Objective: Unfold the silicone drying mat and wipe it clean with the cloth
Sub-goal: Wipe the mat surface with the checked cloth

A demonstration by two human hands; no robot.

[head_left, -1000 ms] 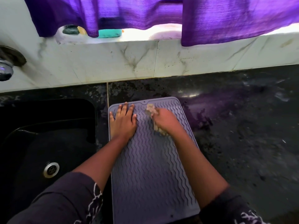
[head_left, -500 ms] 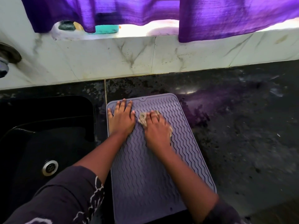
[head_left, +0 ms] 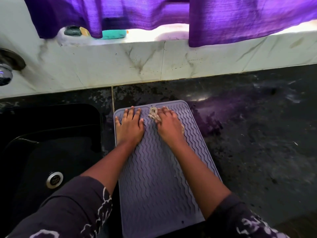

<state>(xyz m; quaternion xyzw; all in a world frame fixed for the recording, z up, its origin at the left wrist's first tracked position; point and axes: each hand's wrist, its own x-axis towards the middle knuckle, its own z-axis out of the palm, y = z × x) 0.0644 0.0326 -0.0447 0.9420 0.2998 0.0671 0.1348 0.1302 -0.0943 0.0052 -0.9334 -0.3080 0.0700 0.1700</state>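
Where the head view looks down on the worktop, the silicone drying mat point(head_left: 154, 177) lies unfolded and flat on the dark counter point(head_left: 257, 143), its long side running away from the person and its left edge just beside the black sink point(head_left: 51, 152). Left hand point(head_left: 129, 125) rests palm down on the mat's far left corner, fingers straight and spread, holding nothing. Right hand point(head_left: 169, 125) sits just beside it at the far end, fingers bent over the cloth point(head_left: 153, 114) and pressing it onto the ribbed surface. Bunched cloth shows at the thumb side and at the hand's right edge. Purple curtain point(head_left: 223, 18) hangs above the tiled wall point(head_left: 120, 62).
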